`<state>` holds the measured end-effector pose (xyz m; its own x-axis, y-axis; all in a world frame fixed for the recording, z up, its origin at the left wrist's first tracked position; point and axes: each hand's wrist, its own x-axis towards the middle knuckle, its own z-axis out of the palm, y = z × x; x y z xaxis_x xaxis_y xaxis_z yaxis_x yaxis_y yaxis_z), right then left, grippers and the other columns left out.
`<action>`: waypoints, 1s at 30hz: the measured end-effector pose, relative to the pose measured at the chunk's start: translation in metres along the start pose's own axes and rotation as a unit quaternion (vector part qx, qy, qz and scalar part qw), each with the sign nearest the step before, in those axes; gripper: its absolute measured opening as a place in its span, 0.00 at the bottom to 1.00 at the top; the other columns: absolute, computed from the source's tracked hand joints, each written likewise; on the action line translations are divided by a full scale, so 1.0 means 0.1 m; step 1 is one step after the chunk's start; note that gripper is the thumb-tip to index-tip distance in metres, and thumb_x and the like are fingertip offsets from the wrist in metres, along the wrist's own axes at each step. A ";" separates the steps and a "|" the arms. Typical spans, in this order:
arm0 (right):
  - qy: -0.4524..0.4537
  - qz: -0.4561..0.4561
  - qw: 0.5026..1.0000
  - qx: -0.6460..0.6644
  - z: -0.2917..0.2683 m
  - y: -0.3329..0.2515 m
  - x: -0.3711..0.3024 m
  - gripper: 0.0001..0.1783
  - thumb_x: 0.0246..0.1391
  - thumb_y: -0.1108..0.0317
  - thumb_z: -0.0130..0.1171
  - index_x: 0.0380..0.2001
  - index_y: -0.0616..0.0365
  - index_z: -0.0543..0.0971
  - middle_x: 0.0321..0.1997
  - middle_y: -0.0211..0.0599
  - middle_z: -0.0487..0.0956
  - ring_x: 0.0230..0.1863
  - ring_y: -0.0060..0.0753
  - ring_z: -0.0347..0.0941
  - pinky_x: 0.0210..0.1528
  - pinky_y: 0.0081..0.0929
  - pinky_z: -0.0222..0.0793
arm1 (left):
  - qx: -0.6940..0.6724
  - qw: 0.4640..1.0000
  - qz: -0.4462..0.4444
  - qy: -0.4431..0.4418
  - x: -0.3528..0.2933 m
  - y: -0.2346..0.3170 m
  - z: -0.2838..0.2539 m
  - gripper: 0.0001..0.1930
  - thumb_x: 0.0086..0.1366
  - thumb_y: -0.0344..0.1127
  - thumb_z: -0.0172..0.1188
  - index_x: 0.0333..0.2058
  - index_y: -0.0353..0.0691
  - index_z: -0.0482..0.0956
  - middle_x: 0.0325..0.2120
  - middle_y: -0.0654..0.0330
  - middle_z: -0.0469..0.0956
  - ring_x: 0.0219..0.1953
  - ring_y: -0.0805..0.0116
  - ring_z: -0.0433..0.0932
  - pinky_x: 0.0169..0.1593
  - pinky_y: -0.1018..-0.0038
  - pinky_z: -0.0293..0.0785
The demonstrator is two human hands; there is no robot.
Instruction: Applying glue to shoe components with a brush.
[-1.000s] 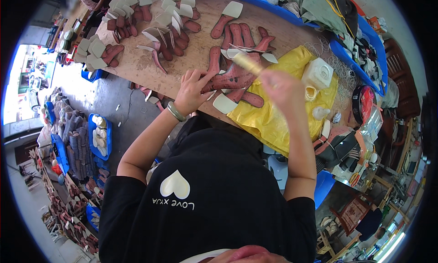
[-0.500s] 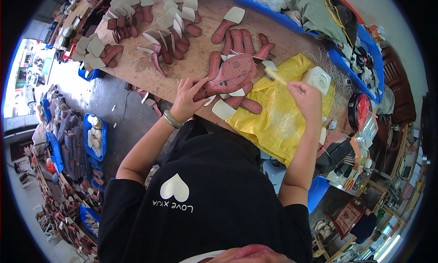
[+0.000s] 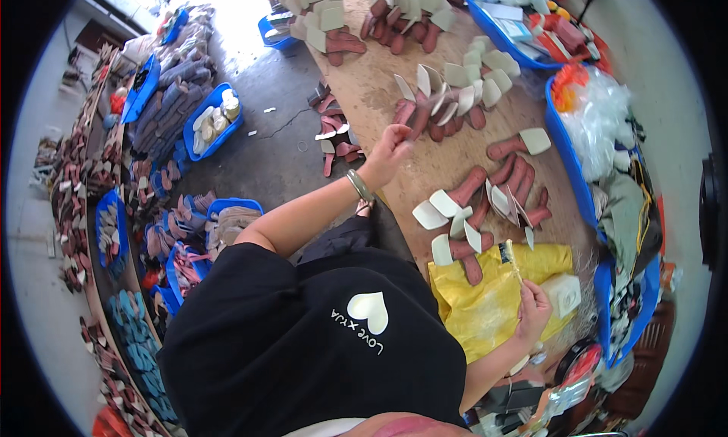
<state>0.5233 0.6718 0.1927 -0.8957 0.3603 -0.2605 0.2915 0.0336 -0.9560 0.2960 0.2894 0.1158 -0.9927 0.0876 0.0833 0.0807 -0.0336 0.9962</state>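
The left hand (image 3: 390,150) reaches out to a cluster of reddish-brown insoles with pale heel pieces (image 3: 444,103) near the middle of the bench (image 3: 371,80), its grip pinching the edge of one piece. The right hand (image 3: 533,309) hovers over the yellow bag (image 3: 485,308) at the near edge of the bench, its grip clenched on a small brush (image 3: 510,259) held bristles up. Between the two hands lies another group of insoles (image 3: 485,202), fanned out with their pale parts showing. More batches sit toward the far edge. Judging by this, several groups look laid out and handled, while the cluster under the left hand looks to be the one in work; how many pieces remain unbrushed cannot be told
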 end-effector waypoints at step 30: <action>0.312 0.091 0.943 0.066 1.97 -0.63 0.92 0.12 0.57 0.70 0.57 0.42 0.66 0.78 0.24 0.21 0.72 0.18 0.08 0.58 0.18 0.09 0.49 | 0.295 0.797 -0.232 0.473 3.36 -1.99 -2.60 0.25 0.53 0.36 0.60 0.47 0.28 0.67 0.49 0.38 0.66 0.51 0.43 0.69 0.53 0.56 0.68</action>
<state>0.3561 0.5192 0.2026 -0.4509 0.8293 -0.3302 0.3398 -0.1826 -0.9226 -0.0767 0.0662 -0.0613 -0.5286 -0.8454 -0.0758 -0.5636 0.2828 0.7762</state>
